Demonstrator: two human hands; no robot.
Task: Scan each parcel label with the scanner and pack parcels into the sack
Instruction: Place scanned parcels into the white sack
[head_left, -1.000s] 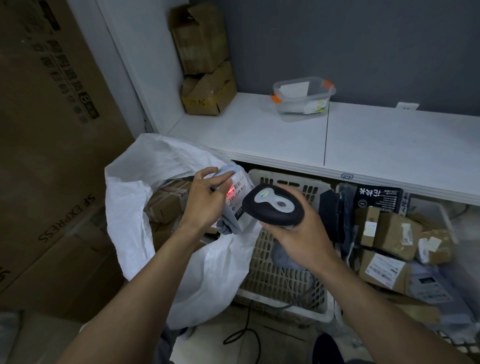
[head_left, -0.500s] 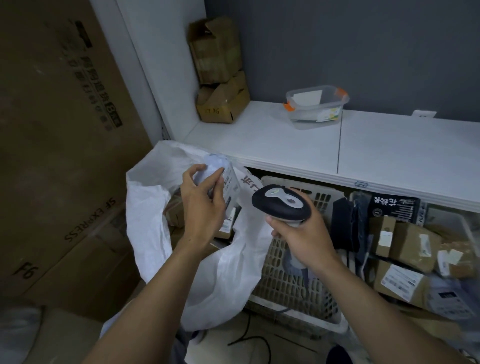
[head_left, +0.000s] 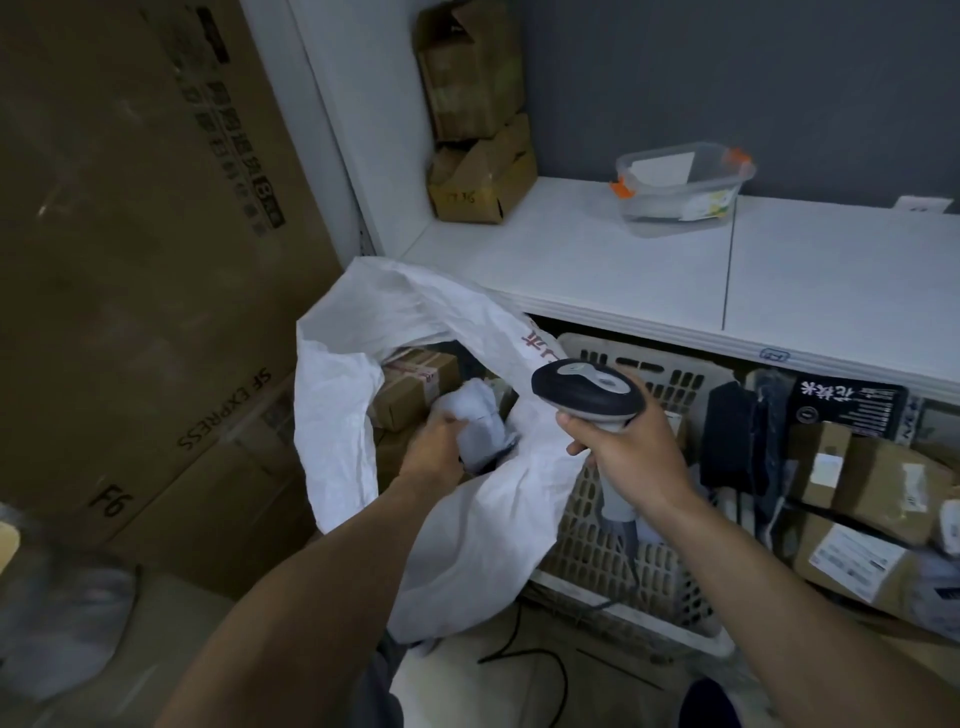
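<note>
My left hand (head_left: 434, 447) grips a small pale soft parcel (head_left: 480, 421) and holds it low inside the mouth of the white woven sack (head_left: 343, 395). A brown cardboard parcel (head_left: 410, 384) lies in the sack behind it. My right hand (head_left: 628, 447) grips the handle of the dark handheld scanner (head_left: 584, 389), which is held over the sack's right rim; its cable hangs down toward the floor. Several brown labelled parcels (head_left: 857, 519) lie piled at the right, under the shelf.
A beige slotted plastic basket (head_left: 670, 374) stands behind the sack. Above runs a white shelf (head_left: 597, 265) with a clear plastic tub (head_left: 680, 189) and stacked cardboard boxes (head_left: 478, 171). Large cartons (head_left: 130, 260) fill the left. A black cable (head_left: 519, 654) lies on the floor.
My left hand has carried the pale parcel from in front of the scanner down into the sack's mouth. The scanner's red light is gone and my right hand has stayed roughly in place.
</note>
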